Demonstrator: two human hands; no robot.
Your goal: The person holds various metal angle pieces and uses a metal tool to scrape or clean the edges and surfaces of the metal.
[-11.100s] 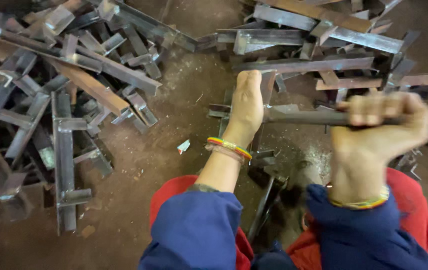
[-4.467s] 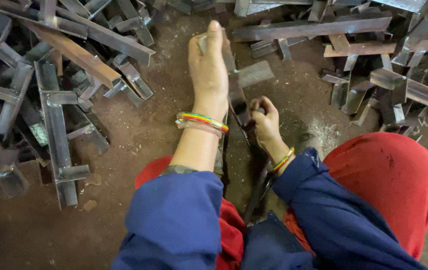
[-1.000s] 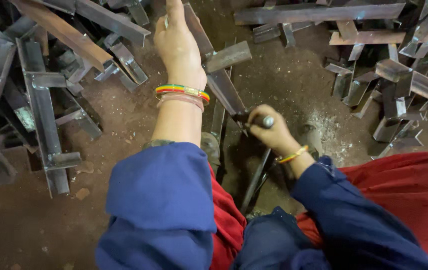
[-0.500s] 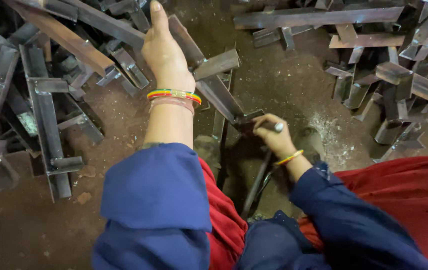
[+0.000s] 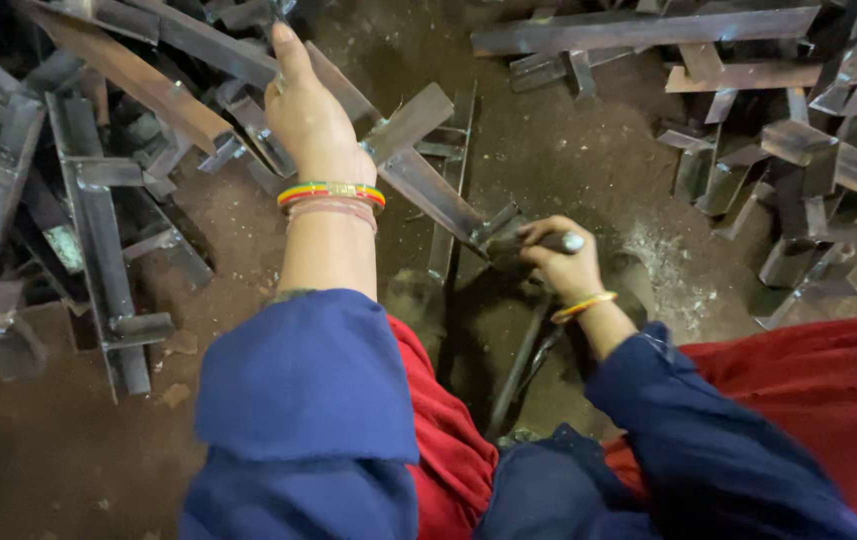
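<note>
My left hand (image 5: 311, 112) grips a long grey steel bar with a welded cross piece (image 5: 417, 165), holding its far end while the bar slopes down to the right. My right hand (image 5: 561, 262) is closed around the grey handle of a tool (image 5: 567, 241) right at the bar's lower end. Both wrists carry coloured bangles, and both arms are in blue sleeves. A second dark bar (image 5: 521, 360) lies on the ground below my right hand, running toward my lap.
A heap of similar welded steel pieces (image 5: 89, 190) fills the left side. More bars (image 5: 649, 28) and short offcuts (image 5: 799, 200) lie at the top and right. The floor (image 5: 49, 460) is brown dirt. Red cloth (image 5: 829, 390) covers my right knee.
My left hand has slid the bar slightly farther up and left over the last second. My right hand stays at the bar's lower end with the tool.
</note>
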